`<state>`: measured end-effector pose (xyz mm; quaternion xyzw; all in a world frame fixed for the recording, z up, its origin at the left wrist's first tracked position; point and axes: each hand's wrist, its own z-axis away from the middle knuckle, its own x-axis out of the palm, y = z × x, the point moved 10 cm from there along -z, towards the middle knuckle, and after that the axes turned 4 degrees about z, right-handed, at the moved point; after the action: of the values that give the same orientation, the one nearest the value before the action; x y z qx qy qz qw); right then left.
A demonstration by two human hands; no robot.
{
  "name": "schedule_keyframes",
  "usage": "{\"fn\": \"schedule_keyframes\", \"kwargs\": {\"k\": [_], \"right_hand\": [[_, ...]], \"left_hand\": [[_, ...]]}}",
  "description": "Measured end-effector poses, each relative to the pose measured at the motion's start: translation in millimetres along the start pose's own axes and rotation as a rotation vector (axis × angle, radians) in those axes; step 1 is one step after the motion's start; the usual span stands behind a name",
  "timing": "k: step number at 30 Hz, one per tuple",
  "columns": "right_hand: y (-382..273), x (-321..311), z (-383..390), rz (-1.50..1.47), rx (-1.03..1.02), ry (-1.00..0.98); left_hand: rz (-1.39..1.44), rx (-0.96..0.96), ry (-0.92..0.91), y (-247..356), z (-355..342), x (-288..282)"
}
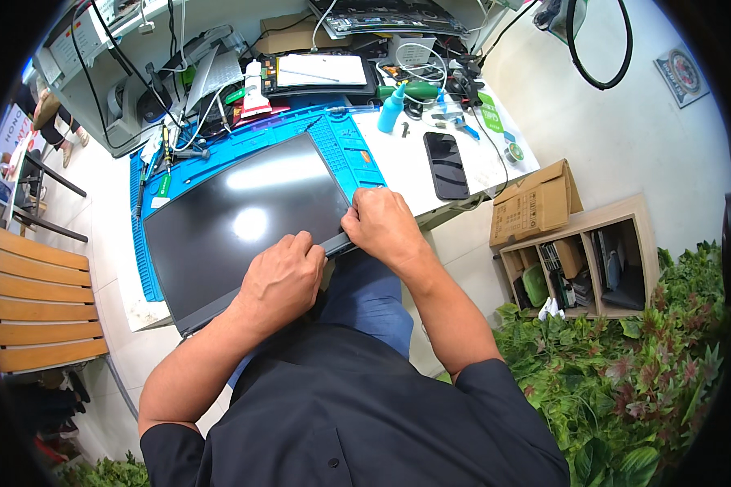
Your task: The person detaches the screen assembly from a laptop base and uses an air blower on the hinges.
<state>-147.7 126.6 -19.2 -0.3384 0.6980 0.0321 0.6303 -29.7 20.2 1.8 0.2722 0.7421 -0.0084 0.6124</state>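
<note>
White worktop [406,154] in front of me, crowded along the back with cables, tools and opened electronics, while leafy plants [617,390] fill the corner on the person's right. On it lies a blue mat [207,170], and across the mat, set at a slant, rests a dark screen [219,243] — face up, ceiling light glaring off it, its near edge toward the person's lap.

Both hands are at that near edge. The right hand [386,223] is closed at the screen's right corner, thumb and bent forefinger pinching the rim. The left hand [280,276] sits just beside it, fingers curled down on the lower border; I cannot tell whether they pinch, since the tips are hidden.

Right of the mat lie a black phone [446,166] and, farther back, an upright blue bottle [391,111]. Beyond the worktop, a cardboard box [532,207] sits on a wooden shelf unit [646,243] — its compartments partly filled.
</note>
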Motion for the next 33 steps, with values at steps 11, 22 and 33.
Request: {"fn": "schedule_keyframes", "kwargs": {"k": [11,22,33], "right_hand": [[2.8,-1.0,-0.2,-0.011,-0.007,-0.014],[3.0,-1.5,-0.9,-0.022,0.084,-0.044],[3.4,-9.1,0.9,-0.064,0.112,-0.069]], "left_hand": [[0.077,-0.075,-0.196,2.6,-1.6,-10.3],[-0.221,-0.417,-0.069,-121.7,-9.2,-114.5],[0.847,-1.115,0.494,-183.2,239.6,-70.9]]}}
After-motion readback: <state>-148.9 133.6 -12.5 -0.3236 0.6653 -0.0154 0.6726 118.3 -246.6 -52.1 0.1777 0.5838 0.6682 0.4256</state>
